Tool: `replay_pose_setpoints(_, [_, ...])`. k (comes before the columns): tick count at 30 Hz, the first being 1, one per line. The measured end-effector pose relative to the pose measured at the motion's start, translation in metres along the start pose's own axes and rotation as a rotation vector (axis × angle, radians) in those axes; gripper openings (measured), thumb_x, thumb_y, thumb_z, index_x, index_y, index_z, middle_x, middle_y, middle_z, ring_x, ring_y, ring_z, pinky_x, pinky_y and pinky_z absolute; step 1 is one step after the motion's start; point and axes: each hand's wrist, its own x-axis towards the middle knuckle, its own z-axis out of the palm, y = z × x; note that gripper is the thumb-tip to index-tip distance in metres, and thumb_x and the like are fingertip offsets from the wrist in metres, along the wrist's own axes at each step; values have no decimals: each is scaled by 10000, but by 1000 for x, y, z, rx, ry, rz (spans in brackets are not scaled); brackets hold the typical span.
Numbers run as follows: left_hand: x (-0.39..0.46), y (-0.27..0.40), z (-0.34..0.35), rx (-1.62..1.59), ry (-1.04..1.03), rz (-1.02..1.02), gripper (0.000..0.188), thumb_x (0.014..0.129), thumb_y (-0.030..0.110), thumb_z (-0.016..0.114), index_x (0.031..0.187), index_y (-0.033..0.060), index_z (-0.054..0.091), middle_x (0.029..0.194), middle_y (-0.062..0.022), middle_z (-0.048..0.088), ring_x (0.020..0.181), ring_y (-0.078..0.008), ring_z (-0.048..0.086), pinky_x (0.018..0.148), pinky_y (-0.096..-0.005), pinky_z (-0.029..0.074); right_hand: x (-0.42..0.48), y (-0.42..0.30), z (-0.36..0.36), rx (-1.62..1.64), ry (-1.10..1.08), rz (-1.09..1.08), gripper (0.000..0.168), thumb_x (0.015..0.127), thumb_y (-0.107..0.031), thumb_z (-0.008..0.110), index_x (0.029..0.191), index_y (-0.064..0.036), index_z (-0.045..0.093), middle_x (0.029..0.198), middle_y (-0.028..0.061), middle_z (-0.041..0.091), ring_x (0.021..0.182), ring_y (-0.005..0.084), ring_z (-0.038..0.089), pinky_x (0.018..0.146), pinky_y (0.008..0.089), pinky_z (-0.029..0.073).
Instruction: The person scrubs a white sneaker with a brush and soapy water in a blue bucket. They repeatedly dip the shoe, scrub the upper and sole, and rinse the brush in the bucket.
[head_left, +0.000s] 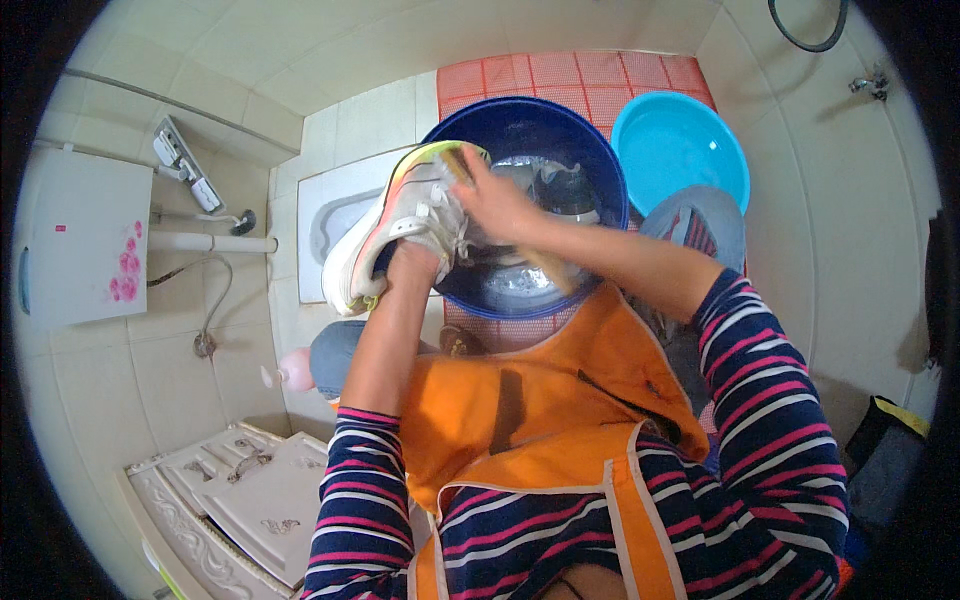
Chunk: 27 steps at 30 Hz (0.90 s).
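Note:
A white sneaker (431, 196) with yellow and pink edging and white laces is held up over the left part of a dark blue basin (616, 225). My left hand (420, 257) is pushed inside it through the opening, so its fingers are hidden and only the wrist area shows. My right hand (496, 201) grips a brush (454, 166), its head against the toe area of the upper. A blurred wooden length below my right hand looks like the brush's handle. In the basin, sudsy water (517, 283) surrounds a dark shoe (570, 191).
A light blue basin (679, 150) with water stands at the right on red matting (525, 75). Left of the dark basin lies a squat toilet (330, 217). A pink bottle (296, 369) stands by my left knee. A carved cabinet (225, 495) is at lower left.

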Motion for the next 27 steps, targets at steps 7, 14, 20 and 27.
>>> replay_pose_setpoints(7, [10,6,38,-412,322,-17,342,896,315,444,1144,127,584,1158,-81,598,1064,-228,557,918,-361,423,41,41,-28,206,100,229,624,906,-370,446,1389,-46,220,751,202,627,503,311,605,510,402,503])
replay_pose_setpoints(14, [17,-4,16,-663,239,-65,341,897,318,443,1136,124,588,1153,-82,601,1060,-230,560,915,-361,424,36,29,-34,467,124,298,580,914,-391,449,1392,-124,260,814,123,577,422,166,524,365,308,401])
replay_pose_setpoints(20, [21,-5,12,-739,222,-64,340,898,320,442,1130,123,592,1149,-83,603,1058,-232,562,913,-361,425,32,26,-36,668,41,338,656,874,-361,569,1383,-97,249,1052,103,539,497,138,552,358,246,340])
replay_pose_setpoints(27, [24,-6,14,-782,232,-73,339,899,322,441,1123,121,596,1144,-84,606,1054,-233,564,911,-360,426,29,33,-39,781,-57,398,695,818,-194,667,1355,-95,237,1013,86,563,553,144,591,366,222,340])
